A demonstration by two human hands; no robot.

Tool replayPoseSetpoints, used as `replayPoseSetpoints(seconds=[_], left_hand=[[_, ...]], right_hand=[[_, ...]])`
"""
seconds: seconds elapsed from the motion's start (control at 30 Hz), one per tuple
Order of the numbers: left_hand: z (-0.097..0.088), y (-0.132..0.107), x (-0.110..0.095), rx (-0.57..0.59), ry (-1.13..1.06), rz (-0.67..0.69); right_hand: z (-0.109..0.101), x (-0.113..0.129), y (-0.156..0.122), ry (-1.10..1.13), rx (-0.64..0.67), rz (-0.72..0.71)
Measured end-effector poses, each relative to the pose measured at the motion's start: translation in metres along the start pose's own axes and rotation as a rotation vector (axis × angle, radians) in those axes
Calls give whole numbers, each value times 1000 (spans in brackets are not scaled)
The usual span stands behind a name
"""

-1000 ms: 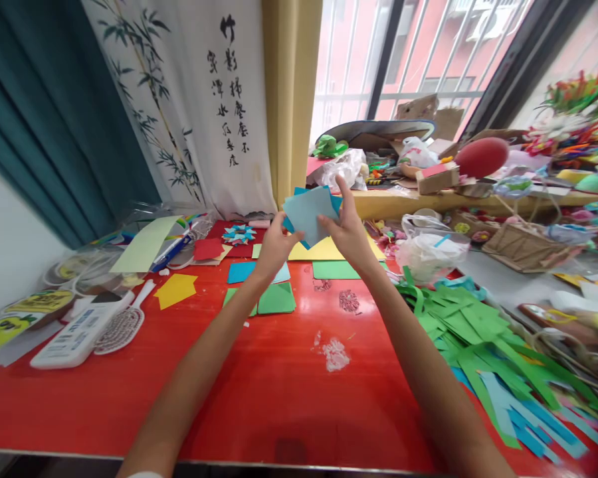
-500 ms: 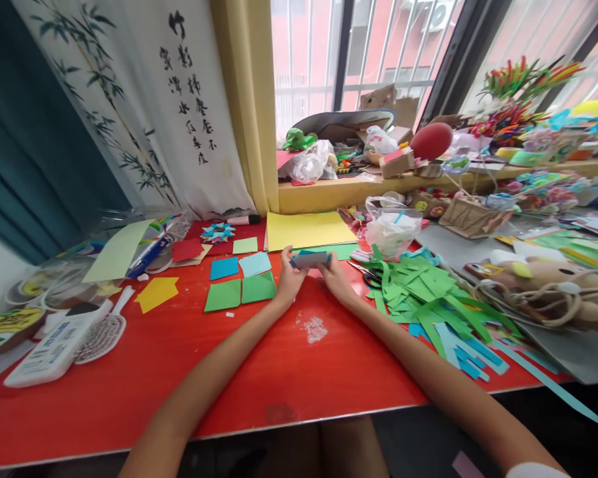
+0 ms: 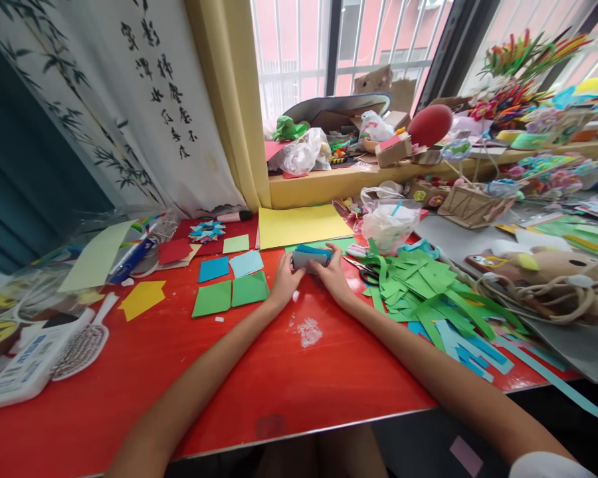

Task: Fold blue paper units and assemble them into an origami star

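Between my two hands I hold a small stack of blue paper squares (image 3: 311, 257), its near face greyish blue. My left hand (image 3: 285, 279) grips the stack's left edge, and my right hand (image 3: 331, 271) grips its right edge, both with fingers closed on it. To the left of my hands lie a blue paper pile (image 3: 214, 269), a light blue paper pile (image 3: 246, 263) and two green paper piles (image 3: 212, 299). White crumbs (image 3: 309, 332) are scattered on the red table (image 3: 239, 385) just below my hands.
Right of my hands are black-handled scissors (image 3: 371, 272), a heap of green paper scraps (image 3: 418, 285) and blue strips (image 3: 471, 348). Yellow sheets (image 3: 301, 226) lie behind. A white hairbrush (image 3: 82, 348), a white bottle (image 3: 34, 365) and a yellow paper piece (image 3: 142, 300) lie on the left.
My hands still hold the blue paper stack, which is tilted so more of its blue top sheets show. The view has shifted slightly, moving most table items leftward.
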State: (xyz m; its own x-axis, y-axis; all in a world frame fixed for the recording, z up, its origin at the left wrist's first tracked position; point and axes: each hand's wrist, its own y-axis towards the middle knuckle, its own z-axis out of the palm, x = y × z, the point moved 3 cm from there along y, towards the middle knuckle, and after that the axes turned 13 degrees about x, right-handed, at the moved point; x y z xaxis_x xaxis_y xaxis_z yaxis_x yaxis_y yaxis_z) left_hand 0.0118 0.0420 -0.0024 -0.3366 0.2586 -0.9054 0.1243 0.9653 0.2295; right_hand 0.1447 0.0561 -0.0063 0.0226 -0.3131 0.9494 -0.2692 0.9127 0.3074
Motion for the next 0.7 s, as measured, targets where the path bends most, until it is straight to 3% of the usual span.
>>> replayPoseSetpoints(seconds=[0.17, 0.33, 0.6, 0.7], left_hand=[[3, -2, -3, 89, 18, -88], [2, -4, -4, 31, 41, -97], [4, -3, -1, 63, 225, -93], [4, -3, 0, 36, 189, -75]], right_hand=[[-1, -2, 2, -46, 0, -7], [0, -3, 3, 10, 0, -37], [1, -2, 2, -57, 44, -6], [0, -4, 3, -64, 54, 13]])
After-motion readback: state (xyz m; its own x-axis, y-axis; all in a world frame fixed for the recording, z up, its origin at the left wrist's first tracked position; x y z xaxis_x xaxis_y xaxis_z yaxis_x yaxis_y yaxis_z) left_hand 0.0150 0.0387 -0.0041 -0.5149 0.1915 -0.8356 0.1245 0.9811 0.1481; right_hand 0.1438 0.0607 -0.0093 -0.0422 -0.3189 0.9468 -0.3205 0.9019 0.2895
